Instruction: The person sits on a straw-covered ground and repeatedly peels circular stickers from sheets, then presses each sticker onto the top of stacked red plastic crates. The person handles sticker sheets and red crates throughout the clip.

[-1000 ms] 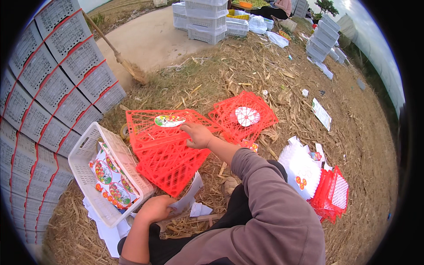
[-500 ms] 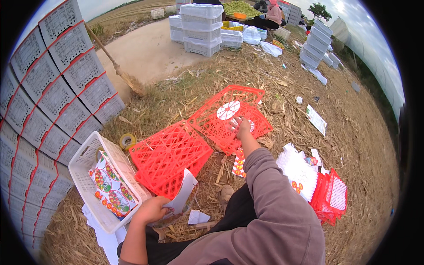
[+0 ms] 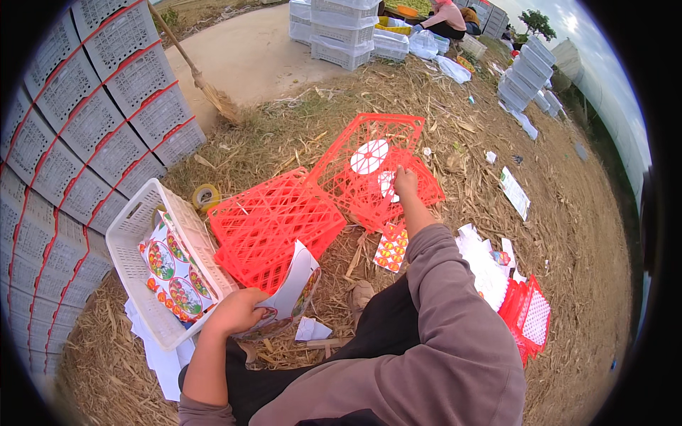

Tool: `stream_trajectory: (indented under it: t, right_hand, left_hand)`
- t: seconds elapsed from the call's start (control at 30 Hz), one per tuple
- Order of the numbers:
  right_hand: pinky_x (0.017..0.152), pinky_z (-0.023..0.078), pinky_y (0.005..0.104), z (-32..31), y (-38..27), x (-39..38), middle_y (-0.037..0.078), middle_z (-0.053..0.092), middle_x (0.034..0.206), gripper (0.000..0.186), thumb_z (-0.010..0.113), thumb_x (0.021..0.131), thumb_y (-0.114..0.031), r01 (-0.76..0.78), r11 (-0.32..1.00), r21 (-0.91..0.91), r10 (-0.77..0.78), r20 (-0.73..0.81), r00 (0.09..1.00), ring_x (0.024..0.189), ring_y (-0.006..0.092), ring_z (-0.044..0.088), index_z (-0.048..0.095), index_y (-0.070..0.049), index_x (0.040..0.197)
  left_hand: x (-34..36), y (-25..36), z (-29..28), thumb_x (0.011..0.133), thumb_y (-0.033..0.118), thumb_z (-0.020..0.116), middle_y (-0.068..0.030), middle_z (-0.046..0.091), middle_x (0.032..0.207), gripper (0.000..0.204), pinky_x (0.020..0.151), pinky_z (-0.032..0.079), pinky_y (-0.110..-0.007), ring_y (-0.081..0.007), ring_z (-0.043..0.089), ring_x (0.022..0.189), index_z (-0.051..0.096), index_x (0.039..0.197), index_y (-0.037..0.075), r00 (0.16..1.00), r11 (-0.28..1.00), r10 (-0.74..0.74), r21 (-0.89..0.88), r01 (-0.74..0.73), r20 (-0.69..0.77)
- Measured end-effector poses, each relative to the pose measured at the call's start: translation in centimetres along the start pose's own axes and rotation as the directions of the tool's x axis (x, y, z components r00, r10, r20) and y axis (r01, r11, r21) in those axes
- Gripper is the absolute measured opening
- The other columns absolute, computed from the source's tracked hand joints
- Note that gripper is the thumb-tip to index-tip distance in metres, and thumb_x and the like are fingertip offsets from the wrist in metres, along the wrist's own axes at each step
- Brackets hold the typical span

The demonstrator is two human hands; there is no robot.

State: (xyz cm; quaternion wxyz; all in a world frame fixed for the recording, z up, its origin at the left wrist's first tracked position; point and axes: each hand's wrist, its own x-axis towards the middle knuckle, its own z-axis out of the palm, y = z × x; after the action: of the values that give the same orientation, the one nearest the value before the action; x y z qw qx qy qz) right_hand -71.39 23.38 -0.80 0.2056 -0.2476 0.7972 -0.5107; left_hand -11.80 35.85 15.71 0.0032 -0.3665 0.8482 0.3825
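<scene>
White on the back and brightly printed on the face, a curled sheet [image 3: 297,278] is pinched in the left hand [image 3: 240,312], its long axis slanting up and away to the right, one corner pointing at the red stack [image 3: 273,221]. Folded white paper [image 3: 312,329] lies just beside it, near a shoe [image 3: 360,298]. On the left, the white basket [image 3: 133,254] sits tilted over loose white papers [image 3: 167,369] and holds printed sheets [image 3: 174,270] with round fruit pictures and small orange-red labels. On the right lie white padded sheets [image 3: 479,271] and a red mesh bundle [image 3: 524,312].

Ahead, a label sheet [image 3: 391,248] rests on the straw. The stack of lattice panels stands close to the basket, with a tape roll [image 3: 206,197] at its far corner. Beyond it, a red lattice panel [image 3: 387,131] overlaps other red panels [image 3: 425,186], its long axis running from near left to far right. The right hand [image 3: 406,183] is at its right side, partly covering a white disc [image 3: 388,186]; whether it grips the panel I cannot tell.

Farther off are a broom [image 3: 217,99], tall grey crates [image 3: 142,82], plastic-wrapped crates [image 3: 343,39] and a seated person in pink [image 3: 447,18].
</scene>
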Motion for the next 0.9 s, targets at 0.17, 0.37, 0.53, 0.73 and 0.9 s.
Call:
stream_trajectory:
  t: [0.17, 0.37, 0.53, 0.73, 0.9]
  right_hand:
    - [0.095, 0.058, 0.0438, -6.0, -0.6, -3.3, 0.027, 0.074, 0.114, 0.062, 0.069, 0.095, -0.044, -0.196, 0.683, -0.703, 0.026, -0.245, 0.969, 0.112, 0.0366, 0.073, 0.064, 0.004, 0.133]
    - [0.121, 0.041, 0.0459, -1.0, -12.1, -17.0, 0.024, 0.05, 0.158, 0.082, 0.083, 0.084, -0.034, 0.719, 0.692, 0.061, -0.475, 0.789, 0.39, 0.144, 0.0382, 0.051, 0.051, -0.007, 0.155]
    - [0.105, 0.05, 0.0498, 1.0, -14.5, -33.8, 0.018, 0.068, 0.132, 0.057, 0.082, 0.085, -0.034, 0.869, 0.305, 0.389, -0.523, 0.831, -0.189, 0.125, 0.0384, 0.063, 0.066, -0.013, 0.135]
    - [0.076, 0.056, 0.0432, 2.8, -14.1, -29.0, 0.018, 0.074, 0.087, 0.016, 0.075, 0.095, -0.017, 0.604, 0.771, 0.202, -0.272, 0.962, 0.026, 0.082, 0.0341, 0.073, 0.075, -0.003, 0.103]
    - [0.067, 0.049, 0.0255, 1.7, -14.1, -21.0, -0.005, 0.066, 0.084, 0.012, 0.073, 0.101, -0.016, 0.246, 0.967, 0.068, -0.166, 0.9, 0.402, 0.075, 0.0047, 0.059, 0.072, -0.004, 0.1]
  left_hand:
    - [-0.4, 0.5, -0.9, 0.088, 0.01, 0.073, -0.0234, 0.071, 0.109, 0.032, 0.093, 0.055, -0.047, -0.0428, 0.068, 0.106, 0.072, 0.118, 0.002, 1.0, 0.995, -0.013, -0.095, 0.012, -0.005]
    - [0.4, 1.1, -0.7, 0.089, 0.009, 0.071, -0.0222, 0.072, 0.115, 0.034, 0.096, 0.055, -0.045, -0.0411, 0.068, 0.11, 0.071, 0.122, 0.003, 0.998, 0.995, 0.038, -0.096, -0.033, 0.048]
    - [1.8, 1.5, 0.1, 0.089, 0.008, 0.073, -0.022, 0.074, 0.109, 0.033, 0.088, 0.057, -0.044, -0.0387, 0.072, 0.102, 0.072, 0.121, 0.002, 0.988, 0.998, 0.041, -0.05, -0.034, 0.148]
    - [-0.3, -0.5, -1.6, 0.088, 0.01, 0.078, -0.0145, 0.078, 0.109, 0.043, 0.09, 0.058, -0.037, -0.0244, 0.075, 0.1, 0.069, 0.129, 0.002, 0.991, 0.912, -0.13, -0.397, 0.105, -0.038]
    - [-2.2, -3.1, -3.5, 0.091, 0.011, 0.082, -0.0123, 0.076, 0.118, 0.08, 0.094, 0.058, -0.034, -0.0182, 0.073, 0.109, 0.042, 0.16, 0.003, 0.945, 0.321, -0.295, -0.946, -0.041, -0.141]
